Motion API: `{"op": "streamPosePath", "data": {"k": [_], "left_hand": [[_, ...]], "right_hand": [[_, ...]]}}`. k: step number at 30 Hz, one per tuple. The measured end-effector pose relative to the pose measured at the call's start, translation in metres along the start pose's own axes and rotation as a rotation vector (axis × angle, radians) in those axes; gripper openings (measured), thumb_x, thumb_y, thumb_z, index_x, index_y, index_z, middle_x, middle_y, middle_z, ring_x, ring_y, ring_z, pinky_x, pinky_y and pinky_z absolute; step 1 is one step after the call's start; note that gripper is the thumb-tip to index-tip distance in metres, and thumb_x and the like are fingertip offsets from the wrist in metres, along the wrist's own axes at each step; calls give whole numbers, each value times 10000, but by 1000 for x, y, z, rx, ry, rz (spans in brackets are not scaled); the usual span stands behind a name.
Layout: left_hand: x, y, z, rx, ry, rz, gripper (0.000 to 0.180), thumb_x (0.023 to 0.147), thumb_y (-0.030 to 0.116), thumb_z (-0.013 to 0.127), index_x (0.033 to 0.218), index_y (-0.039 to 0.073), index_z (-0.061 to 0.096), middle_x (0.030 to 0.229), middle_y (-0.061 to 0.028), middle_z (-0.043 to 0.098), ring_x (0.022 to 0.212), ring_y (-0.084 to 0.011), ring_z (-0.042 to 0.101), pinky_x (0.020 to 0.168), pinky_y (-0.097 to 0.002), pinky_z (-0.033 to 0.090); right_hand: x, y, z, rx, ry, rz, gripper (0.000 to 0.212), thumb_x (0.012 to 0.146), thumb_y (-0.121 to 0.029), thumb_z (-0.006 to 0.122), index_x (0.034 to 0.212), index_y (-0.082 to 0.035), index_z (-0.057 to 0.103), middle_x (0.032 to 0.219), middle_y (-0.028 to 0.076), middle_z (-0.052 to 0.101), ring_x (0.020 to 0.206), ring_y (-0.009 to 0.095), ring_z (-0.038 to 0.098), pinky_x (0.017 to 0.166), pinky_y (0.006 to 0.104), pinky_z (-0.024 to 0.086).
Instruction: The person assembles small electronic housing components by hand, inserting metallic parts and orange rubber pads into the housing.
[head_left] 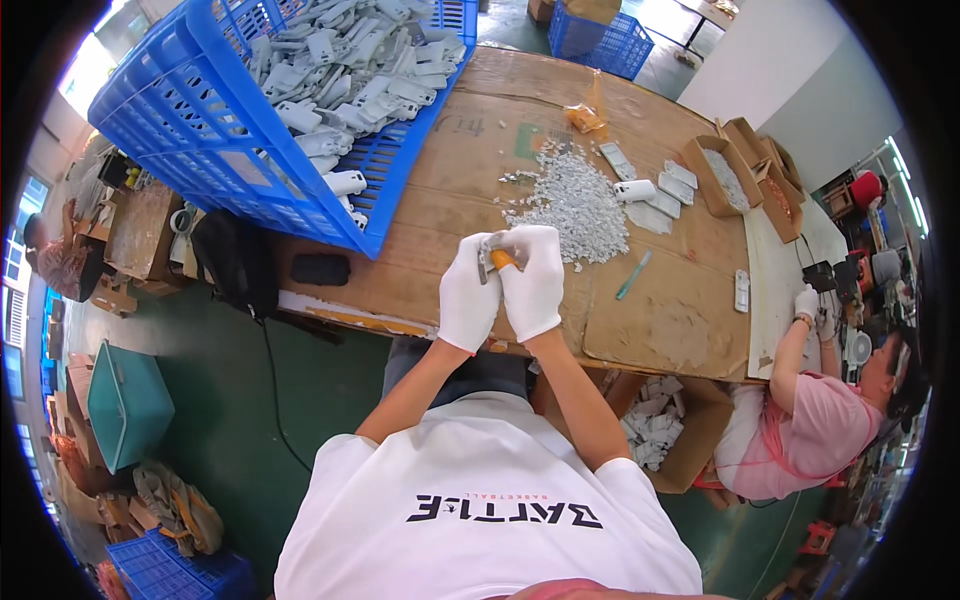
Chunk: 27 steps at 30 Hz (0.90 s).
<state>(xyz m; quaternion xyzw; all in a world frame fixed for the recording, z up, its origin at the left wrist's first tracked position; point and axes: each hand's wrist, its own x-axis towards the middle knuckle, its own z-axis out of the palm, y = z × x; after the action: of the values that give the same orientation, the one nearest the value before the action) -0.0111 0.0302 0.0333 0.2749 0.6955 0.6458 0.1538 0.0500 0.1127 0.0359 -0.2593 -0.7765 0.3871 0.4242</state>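
Over the table's near edge, my left hand [470, 288] and my right hand [534, 282], both in white gloves, meet with curled fingers. A small grey piece [486, 262] is pinched in the left fingers. Against it, the right fingers hold a small orange-yellow object [501, 259]; its kind is largely hidden by the glove. Just beyond the hands spreads a heap of small whitish plastic bits [575, 212]. White plastic housings [635, 190] and several flat pale shells [678, 183] lie at its right. A teal pen-shaped tool [634, 275] rests nearer me.
A big blue crate [165, 115] of white plastic shells [350, 65] stands tilted at the left of the cardboard-covered table [660, 320]. Small cardboard boxes [722, 175] sit far right. Below the edge is a carton [700, 440]. A co-worker [810, 420] in pink works at right.
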Motion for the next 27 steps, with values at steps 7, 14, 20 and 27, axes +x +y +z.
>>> {"op": "streamPosePath", "data": {"k": [7,14,20,27], "left_hand": [[23,-4,-29,238,-178,225,286,857,27,662,1132,88,615,919,-174,691,836,-335,701,708,-388,547],[35,-24,-29,389,-91,175,154,872,96,648,1025,85,640,808,-158,697,761,-352,698,662,-424,545],[47,-30,-29,339,-93,189,96,850,70,643,945,80,638,768,-160,686,727,-341,692,634,-424,536],[62,-22,-26,213,-125,72,91,842,64,648,913,16,617,718,-116,650,637,-187,649,606,-314,504]], "right_hand": [[19,19,-2,89,-265,160,142,810,14,667,946,-27,662,882,119,674,824,279,666,757,367,527],[8,24,18,-295,-266,-72,246,786,32,617,1013,-60,646,917,163,636,863,378,644,759,443,519],[9,22,27,-314,-181,-47,208,791,30,622,982,-49,646,899,158,636,833,375,638,722,435,514],[-4,4,10,-117,-87,-28,463,795,51,681,1239,-44,587,1102,162,667,988,318,681,857,381,549]]}}
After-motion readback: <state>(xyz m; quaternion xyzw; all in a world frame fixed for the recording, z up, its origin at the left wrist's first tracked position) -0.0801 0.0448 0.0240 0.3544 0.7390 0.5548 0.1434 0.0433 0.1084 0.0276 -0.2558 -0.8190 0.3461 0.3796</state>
